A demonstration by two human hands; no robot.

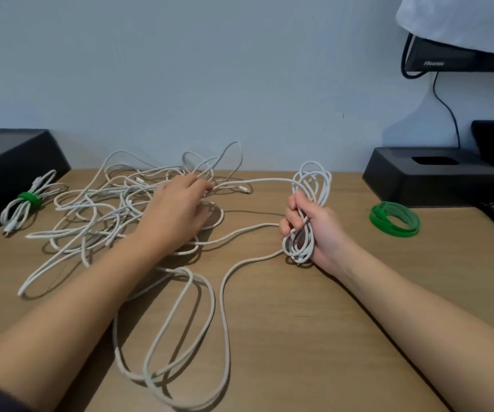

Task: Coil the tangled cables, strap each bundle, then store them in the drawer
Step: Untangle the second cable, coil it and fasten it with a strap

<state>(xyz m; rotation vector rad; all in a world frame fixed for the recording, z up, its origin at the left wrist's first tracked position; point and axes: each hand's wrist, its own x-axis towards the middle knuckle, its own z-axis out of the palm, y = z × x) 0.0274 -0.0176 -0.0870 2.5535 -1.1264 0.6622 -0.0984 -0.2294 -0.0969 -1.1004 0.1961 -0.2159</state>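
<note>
A tangle of white cables (97, 209) sprawls over the middle and left of the wooden table (329, 337). My right hand (314, 227) grips a partly wound coil of white cable (311, 179), its loops standing above and below my fist. From the coil a strand runs left to my left hand (177, 209), which lies on the tangle with its fingertips pinching that strand. Long loose loops (180, 337) trail toward the near edge. At far left lies a finished white bundle (27, 203) bound with a green strap.
A roll of green strap (394, 218) lies on the table to the right of my right hand. A black box (8, 168) stands at the far left. A black stand (436, 176) and a monitor (459, 55) with a black cord are at the back right.
</note>
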